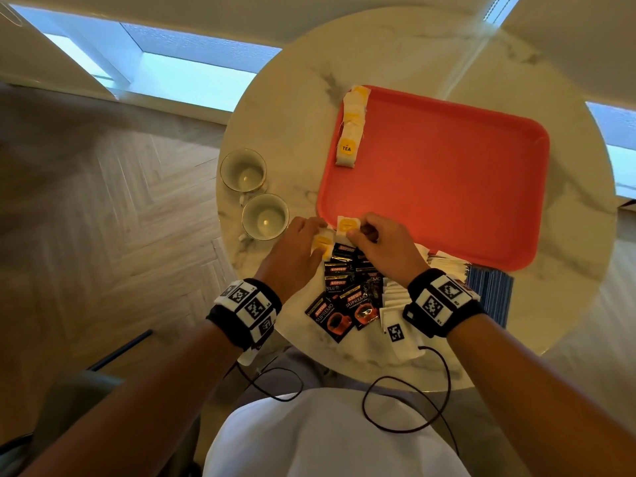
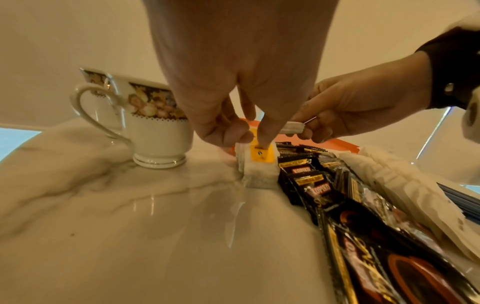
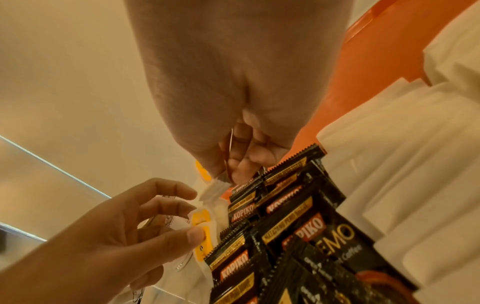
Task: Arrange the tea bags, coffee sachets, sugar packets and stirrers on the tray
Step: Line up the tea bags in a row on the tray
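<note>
My left hand (image 1: 318, 235) grips a small stack of tea bags (image 2: 261, 170) with yellow tags, resting on the marble table beside the red tray's (image 1: 447, 173) near-left corner. Just to its right, my right hand (image 1: 354, 232) pinches a single tea bag (image 1: 346, 222) lifted slightly above that stack (image 3: 205, 224). A row of tea bags (image 1: 351, 129) lies along the tray's left edge. Black coffee sachets (image 1: 347, 297) are fanned out under my wrists, with white sugar packets (image 1: 395, 297) to their right and blue stirrers (image 1: 492, 290) further right.
Two flowered teacups (image 1: 243, 170) (image 1: 265, 216) stand left of the tray, close to my left hand. The round table's edge (image 1: 220, 215) lies just beyond them. Most of the tray's floor is bare.
</note>
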Motion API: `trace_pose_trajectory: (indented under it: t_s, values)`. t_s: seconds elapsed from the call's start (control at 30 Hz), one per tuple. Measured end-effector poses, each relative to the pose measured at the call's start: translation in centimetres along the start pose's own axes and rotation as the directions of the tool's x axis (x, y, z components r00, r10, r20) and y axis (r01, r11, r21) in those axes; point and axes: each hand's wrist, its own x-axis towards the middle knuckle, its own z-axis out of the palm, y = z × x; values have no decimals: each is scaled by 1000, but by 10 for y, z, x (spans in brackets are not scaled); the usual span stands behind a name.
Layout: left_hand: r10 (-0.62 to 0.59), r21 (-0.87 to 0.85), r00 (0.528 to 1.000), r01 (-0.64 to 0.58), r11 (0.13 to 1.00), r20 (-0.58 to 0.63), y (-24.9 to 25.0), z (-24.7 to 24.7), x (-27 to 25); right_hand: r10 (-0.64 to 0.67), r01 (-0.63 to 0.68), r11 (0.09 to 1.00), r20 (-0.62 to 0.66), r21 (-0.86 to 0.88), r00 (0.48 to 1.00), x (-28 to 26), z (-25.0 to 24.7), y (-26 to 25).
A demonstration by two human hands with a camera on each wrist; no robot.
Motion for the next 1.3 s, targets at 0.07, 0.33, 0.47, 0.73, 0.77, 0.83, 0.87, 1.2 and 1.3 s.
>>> trace_pose_trajectory:
  t_s: [0.07, 0.33, 0.47, 0.73, 0.77, 0.83, 0.87, 1.2, 1.3]
  values:
    - [19, -1, 998, -19, 1000, -52, 1, 0, -3, 2, -2, 1000, -7, 7, 1000, 2, 0, 2]
    - [-20, 73, 999, 16, 997, 49, -10, 9, -2, 13, -13, 1000, 1, 21, 1000, 4, 2, 3]
    - [42, 93, 998, -46, 995, 54, -12, 7, -4, 18, -18, 1000, 10, 23, 1000, 6, 2, 3]
    - [58, 28, 996, -60, 998, 74, 7, -15, -9, -1, 1, 1000, -3, 20, 1000, 19, -6, -5]
    - [56, 11, 995, -57, 998, 77, 10, -19, -8, -5, 5, 1000, -5, 20, 1000, 20, -8, -7]
    - [76, -12, 995, -75, 997, 68, 17, -25, -3, -6, 7, 1000, -15, 18, 1000, 25, -13, -10]
    - [91, -13, 995, -91, 996, 47, 21, -28, 1, -8, 9, 1000, -27, 16, 1000, 29, -15, -10]
    - [120, 16, 990, -119, 993, -71, 30, -43, 81, 85, -69, 992, -163, 103, 983, 101, -19, 0]
    - [102, 31, 995, -102, 994, -22, 27, -43, 98, 128, -102, 985, -193, 141, 973, 121, -16, 6]
